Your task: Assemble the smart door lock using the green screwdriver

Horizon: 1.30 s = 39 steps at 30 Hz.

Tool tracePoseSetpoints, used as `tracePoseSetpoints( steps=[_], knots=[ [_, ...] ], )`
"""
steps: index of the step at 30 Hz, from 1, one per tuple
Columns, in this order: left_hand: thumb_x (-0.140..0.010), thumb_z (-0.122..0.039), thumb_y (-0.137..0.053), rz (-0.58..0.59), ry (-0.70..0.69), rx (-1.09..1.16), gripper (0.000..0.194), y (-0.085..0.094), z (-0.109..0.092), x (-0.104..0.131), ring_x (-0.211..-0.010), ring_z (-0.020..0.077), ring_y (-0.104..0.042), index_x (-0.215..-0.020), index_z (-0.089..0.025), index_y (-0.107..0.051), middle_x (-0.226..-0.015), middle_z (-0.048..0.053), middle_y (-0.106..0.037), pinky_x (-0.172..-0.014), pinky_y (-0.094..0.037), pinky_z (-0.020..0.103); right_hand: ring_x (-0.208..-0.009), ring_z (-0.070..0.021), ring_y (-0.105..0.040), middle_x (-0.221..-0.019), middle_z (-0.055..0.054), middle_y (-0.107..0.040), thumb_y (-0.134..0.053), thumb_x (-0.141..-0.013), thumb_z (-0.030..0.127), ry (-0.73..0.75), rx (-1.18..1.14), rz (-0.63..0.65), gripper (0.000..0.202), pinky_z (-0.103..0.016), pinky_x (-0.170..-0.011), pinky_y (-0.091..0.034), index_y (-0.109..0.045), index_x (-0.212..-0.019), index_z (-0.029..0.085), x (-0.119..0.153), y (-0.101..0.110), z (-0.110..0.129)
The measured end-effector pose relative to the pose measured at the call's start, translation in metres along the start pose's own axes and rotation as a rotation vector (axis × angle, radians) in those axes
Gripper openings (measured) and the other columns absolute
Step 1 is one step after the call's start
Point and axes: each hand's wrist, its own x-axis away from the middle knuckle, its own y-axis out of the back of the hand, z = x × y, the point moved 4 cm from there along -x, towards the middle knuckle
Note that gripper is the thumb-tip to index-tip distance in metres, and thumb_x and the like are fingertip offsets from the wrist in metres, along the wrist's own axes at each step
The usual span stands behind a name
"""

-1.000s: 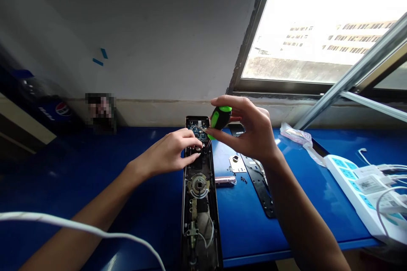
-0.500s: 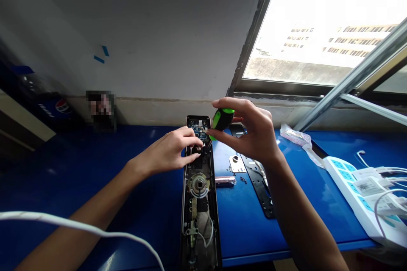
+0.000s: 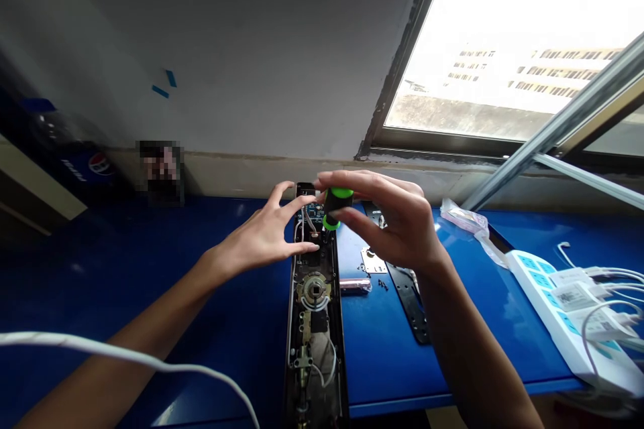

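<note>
The handheld tool (image 3: pixel 339 205) is green and black, the long housing (image 3: pixel 312 260) black, its shadowed circuit board (image 3: pixel 314 212) seemingly blue, the tabletop (image 3: pixel 387 358) blue.

R hand (image 3: pixel 385 214): grips blk/grn tool (image 3: pixel 338 208), over hsg (image 3: pixel 341 328) far end
L hand (image 3: pixel 266 231): fingers spread, same end
Hsg: open, blk, on blue tbl (image 3: pixel 392 369)
Tbl R: screws (image 3: pixel 384 285), pwr strip (image 3: pixel 558 322)

Grey wall (image 3: pixel 251 67) from ten to twelve o'clock; bright window (image 3: pixel 483 80) at two; blue table (image 3: pixel 372 348) from four to eight.
</note>
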Motion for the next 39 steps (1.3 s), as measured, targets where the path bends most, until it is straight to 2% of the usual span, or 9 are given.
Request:
tracePoseSetpoints(
  steps=[3,9,14,18,20,25,30,36,39],
  knots=[
    [-0.084,-0.056,-0.078,0.042,0.027,0.083,0.081,-0.008,-0.003,0.001,-0.136,0.0426,-0.057,-0.155,-0.040,-0.041,-0.171,0.011,-0.016,-0.109,-0.055,0.056,-0.094,-0.0189,-0.073,-0.109,-0.005,-0.075,-0.083,-0.086,0.025,0.063,0.066,-0.062,0.040,-0.035,-0.081,-0.066,-0.074,-0.125,0.028,-0.001,0.002,0.002],
    [-0.082,-0.052,-0.081,-0.003,0.033,0.100,0.076,-0.016,-0.005,-0.001,-0.145,0.0471,-0.049,-0.149,-0.036,-0.051,-0.175,0.010,-0.009,-0.117,-0.047,0.061,-0.117,-0.0223,-0.072,-0.132,-0.004,-0.074,-0.054,-0.102,0.015,-0.063,-0.079,0.001,0.042,-0.045,-0.099,-0.064,-0.065,-0.140,0.031,-0.001,-0.001,0.001],
    [-0.082,-0.048,-0.081,0.009,0.045,0.127,0.076,-0.018,-0.006,-0.001,-0.141,0.0452,-0.054,-0.151,-0.035,-0.051,-0.174,0.011,-0.007,-0.117,-0.047,0.060,-0.091,-0.0192,-0.072,-0.105,-0.003,-0.074,-0.085,-0.084,0.026,0.012,-0.043,-0.117,0.036,-0.037,-0.075,-0.067,-0.077,-0.119,0.032,-0.001,0.004,-0.004],
    [-0.082,-0.047,-0.082,0.012,0.053,0.129,0.077,-0.019,-0.007,0.000,-0.145,0.0454,-0.049,-0.151,-0.035,-0.051,-0.175,0.011,-0.001,-0.121,-0.043,0.059,-0.109,-0.0222,-0.073,-0.122,-0.006,-0.074,-0.062,-0.100,0.020,-0.057,-0.085,-0.068,0.036,-0.043,-0.090,-0.065,-0.072,-0.132,0.032,-0.001,0.002,-0.006],
    [-0.082,-0.048,-0.082,-0.001,0.036,0.125,0.076,-0.019,-0.007,0.000,-0.146,0.0454,-0.047,-0.150,-0.035,-0.051,-0.174,0.010,-0.003,-0.120,-0.044,0.060,-0.114,-0.0232,-0.073,-0.127,-0.004,-0.075,-0.058,-0.100,0.015,-0.074,-0.134,-0.063,0.041,-0.045,-0.092,-0.066,-0.069,-0.136,0.033,0.000,0.003,-0.006],
    [-0.081,-0.050,-0.082,-0.011,0.048,0.131,0.077,-0.022,-0.003,-0.001,-0.142,0.0455,-0.051,-0.150,-0.036,-0.051,-0.173,0.010,-0.004,-0.118,-0.047,0.060,-0.090,-0.0196,-0.071,-0.103,-0.003,-0.073,-0.084,-0.084,0.027,-0.009,-0.010,-0.143,0.036,-0.037,-0.073,-0.066,-0.078,-0.119,0.034,0.000,0.009,-0.007],
    [-0.081,-0.050,-0.083,-0.010,0.048,0.124,0.075,-0.021,-0.004,-0.001,-0.146,0.0468,-0.046,-0.148,-0.035,-0.053,-0.173,0.010,-0.002,-0.121,-0.043,0.061,-0.115,-0.0238,-0.072,-0.130,-0.003,-0.074,-0.056,-0.102,0.018,-0.076,-0.098,-0.032,0.043,-0.046,-0.092,-0.066,-0.066,-0.140,0.034,0.001,0.007,-0.008],
    [-0.081,-0.050,-0.082,0.007,0.066,0.126,0.077,-0.021,-0.004,-0.001,-0.145,0.0465,-0.047,-0.150,-0.035,-0.051,-0.173,0.010,-0.002,-0.121,-0.043,0.061,-0.090,-0.0188,-0.072,-0.103,-0.002,-0.074,-0.087,-0.081,0.024,0.006,-0.012,-0.135,0.043,-0.037,-0.076,-0.066,-0.078,-0.122,0.035,0.000,0.012,-0.007],
    [-0.081,-0.050,-0.082,0.000,0.061,0.127,0.075,-0.020,-0.005,-0.001,-0.146,0.0467,-0.047,-0.148,-0.035,-0.052,-0.173,0.010,-0.004,-0.121,-0.044,0.061,-0.110,-0.0227,-0.072,-0.121,-0.004,-0.075,-0.067,-0.097,0.023,-0.058,-0.032,-0.074,0.037,-0.044,-0.093,-0.065,-0.072,-0.133,0.035,0.001,0.011,-0.008]
  ],
)
